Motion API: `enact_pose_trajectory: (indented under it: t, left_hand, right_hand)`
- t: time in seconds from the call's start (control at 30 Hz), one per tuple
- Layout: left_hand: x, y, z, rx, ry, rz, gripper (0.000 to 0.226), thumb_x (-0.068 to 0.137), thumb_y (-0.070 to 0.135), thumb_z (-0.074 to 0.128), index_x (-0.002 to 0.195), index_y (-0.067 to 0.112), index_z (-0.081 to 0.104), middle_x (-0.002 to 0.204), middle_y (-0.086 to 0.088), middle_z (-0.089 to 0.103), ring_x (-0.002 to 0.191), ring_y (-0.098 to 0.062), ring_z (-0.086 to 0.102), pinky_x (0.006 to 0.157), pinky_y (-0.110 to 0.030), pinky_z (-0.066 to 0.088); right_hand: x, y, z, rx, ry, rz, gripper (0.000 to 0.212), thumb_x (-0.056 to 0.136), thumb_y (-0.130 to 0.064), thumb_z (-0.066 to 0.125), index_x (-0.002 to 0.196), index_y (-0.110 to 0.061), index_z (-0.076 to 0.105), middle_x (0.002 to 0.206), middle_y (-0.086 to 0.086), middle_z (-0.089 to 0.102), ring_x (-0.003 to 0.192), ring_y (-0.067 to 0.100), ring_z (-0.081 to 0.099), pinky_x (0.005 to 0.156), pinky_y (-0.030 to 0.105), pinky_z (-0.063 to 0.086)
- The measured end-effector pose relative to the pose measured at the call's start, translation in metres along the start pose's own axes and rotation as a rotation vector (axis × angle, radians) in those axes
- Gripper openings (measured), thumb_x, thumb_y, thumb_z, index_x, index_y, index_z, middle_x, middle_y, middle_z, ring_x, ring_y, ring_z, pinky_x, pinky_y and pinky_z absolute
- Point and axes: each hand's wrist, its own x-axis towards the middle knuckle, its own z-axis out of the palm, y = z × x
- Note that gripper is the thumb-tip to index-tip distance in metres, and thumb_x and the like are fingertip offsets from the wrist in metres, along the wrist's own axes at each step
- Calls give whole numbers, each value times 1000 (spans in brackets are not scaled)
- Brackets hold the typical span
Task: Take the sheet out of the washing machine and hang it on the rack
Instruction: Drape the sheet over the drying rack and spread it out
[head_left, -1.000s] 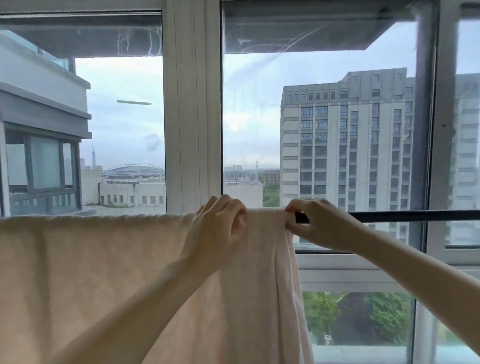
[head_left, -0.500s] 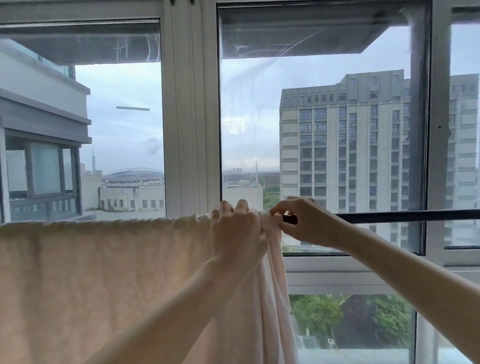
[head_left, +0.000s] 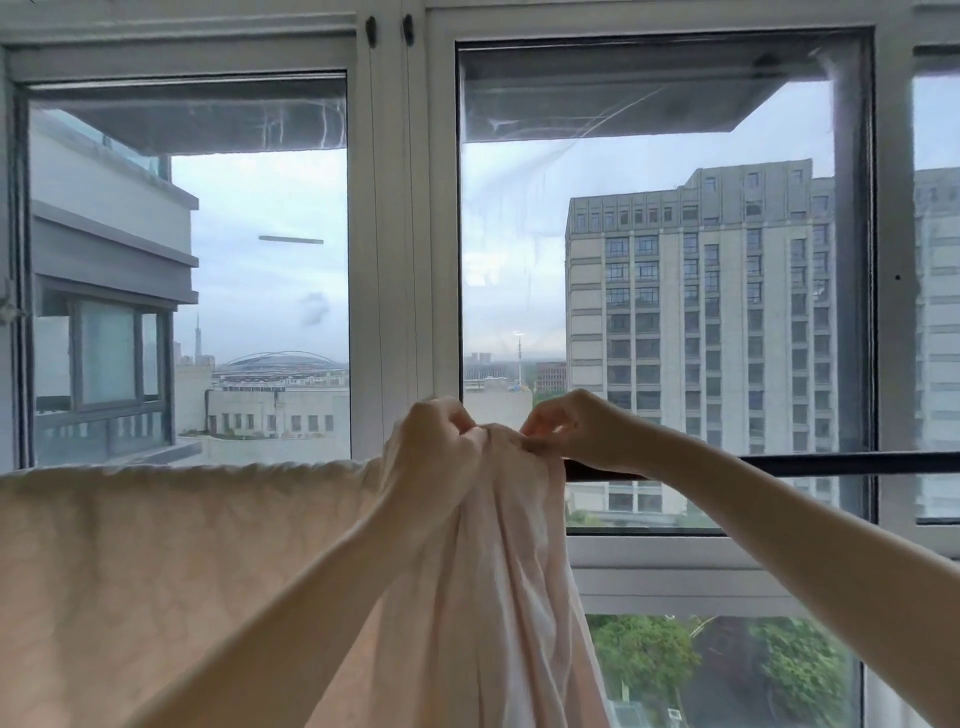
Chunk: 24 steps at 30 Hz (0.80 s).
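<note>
sheet (head_left: 171, 561): pale pink, already draped over the rack rail, hanging down on the near side; spread fairly flat from the left frame edge toward the middle.
bunched end (head_left: 498, 545): the right-hand part of the sheet is gathered into vertical folds and lifted a little above the rail line at the hands.
rack rail (head_left: 810, 463): dark horizontal bar in front of the window; bare from the right hand out to the right frame edge.
left hand (head_left: 436, 452): fingers curled, gripping a fistful of the gathered fabric at the top of the folds.
right hand (head_left: 576, 428): fingertips pinch the sheet's edge just beside the left hand; the two hands are almost touching.
washing machine: not in view.
window frame (head_left: 395, 260): white, behind the rail; tall grey building (head_left: 696, 338) and trees outside.
done, judged from the view: sheet is out of the machine and over the rail; most of its width looks laid out.
left to do, judged: the gathered right end wants spreading rightward along the bare stretch of rail, then smoothing and letting go.
progress estimate: late stage, near the finish.
risk: the bunched folds may dry poorly if left gathered; pulling too hard to the right could drag the flat part askew.
cannot tell: how far the sheet hangs on the far side of the rail, or whether the two sides are even.
</note>
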Motion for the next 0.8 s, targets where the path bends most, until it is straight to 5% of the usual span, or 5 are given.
enact_pose_trajectory:
  t: [0.23, 0.33, 0.47, 0.67, 0.8]
  left_hand:
    - [34, -52, -45, -514, 52, -454, 20, 67, 11, 73, 51, 8, 62, 56, -11, 54, 63, -28, 53, 60, -37, 39]
    - [41, -73, -61, -646, 80, -580, 17, 75, 2, 69, 58, 5, 64, 74, -17, 57, 66, -28, 52, 64, -36, 40]
    - [44, -88, -72, -676, 91, -588, 11, 72, 4, 70, 77, -3, 63, 83, -17, 54, 72, -29, 46, 67, -40, 36]
    - [47, -92, -73, -499, 59, -420, 17, 59, 17, 74, 49, 14, 60, 60, -11, 57, 66, -26, 55, 62, -38, 42]
    - [42, -84, -67, -266, 94, -237, 22, 70, 17, 76, 53, 13, 63, 60, -1, 62, 64, -19, 56, 63, -29, 41]
  right_hand:
    - [27, -26, 23, -75, -19, -112, 8, 87, -20, 65, 90, -18, 72, 80, -11, 68, 70, -1, 61, 66, 14, 48]
    - [34, -35, 36, -82, -54, -130, 17, 87, -30, 66, 97, -16, 70, 85, -7, 68, 74, 5, 63, 68, 18, 53]
    - [41, -44, 60, -134, -87, -182, 25, 83, -35, 69, 102, -20, 65, 93, -11, 64, 80, 4, 60, 73, 22, 54]
    - [53, -53, 67, -178, 175, -152, 9, 89, -23, 62, 90, -18, 70, 76, -12, 62, 65, 0, 56, 68, 30, 54]
    - [48, -43, 52, -252, 232, -124, 10, 89, -20, 63, 94, -19, 72, 79, -10, 66, 61, -3, 53, 67, 26, 52]
